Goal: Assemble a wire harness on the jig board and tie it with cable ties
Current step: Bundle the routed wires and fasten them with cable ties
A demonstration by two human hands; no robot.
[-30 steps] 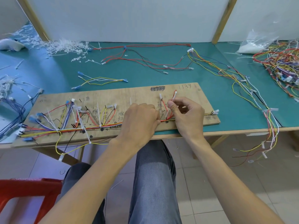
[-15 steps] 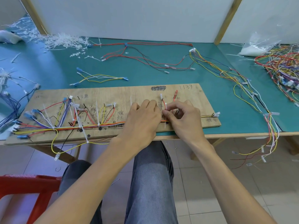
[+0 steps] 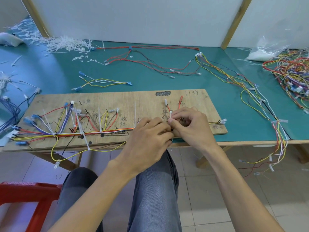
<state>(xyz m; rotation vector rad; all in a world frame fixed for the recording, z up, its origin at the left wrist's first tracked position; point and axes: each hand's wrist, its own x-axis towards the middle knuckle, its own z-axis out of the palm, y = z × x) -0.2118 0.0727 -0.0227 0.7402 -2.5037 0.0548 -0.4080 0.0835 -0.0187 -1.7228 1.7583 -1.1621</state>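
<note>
- The wire harness (image 3: pixel 93 132) runs 9-to-3 along the jig board (image 3: pixel 117 101).
- The right hand (image 3: pixel 190 124) pinches a cable tie (image 3: pixel 170 114), its tail pointing to 12 o'clock.
- The left hand (image 3: pixel 148 138) curls over the harness; its grip is hidden.

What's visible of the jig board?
The jig board is a flat plywood plank with handwritten marks and "1139", lying on the green mat at the table's near edge. Coloured wires run along it, cinched by white ties; the left hand rests on its right half, where the right hand pinches a cable tie.
</note>
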